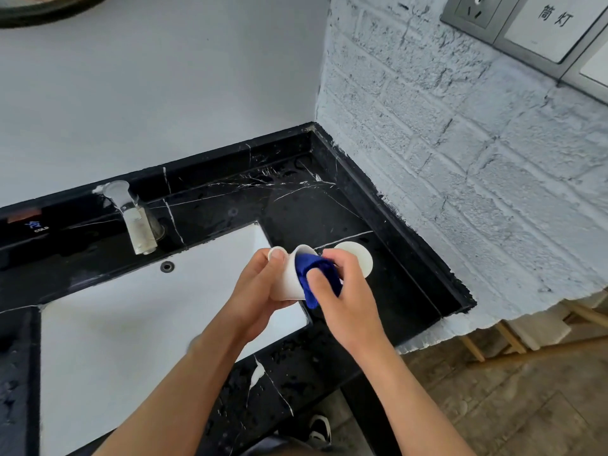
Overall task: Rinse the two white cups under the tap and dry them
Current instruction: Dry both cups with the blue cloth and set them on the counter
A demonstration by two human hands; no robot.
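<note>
My left hand (260,287) grips a white cup (289,278) tilted on its side, its mouth turned to the right, over the right corner of the white sink (131,324). My right hand (342,291) holds a blue cloth (314,278) that is pushed into the cup's mouth. The second white cup (360,258) stands on the black marble counter (329,209) just behind my right hand, partly hidden by it. The tap (138,222) stands at the back left of the sink, with no water visibly running.
A white brick wall (460,159) borders the counter on the right, with a raised black edge along it. Water drops lie on the counter. A socket and switch panel (526,28) hang high on the wall. Wooden floor and my shoe show below.
</note>
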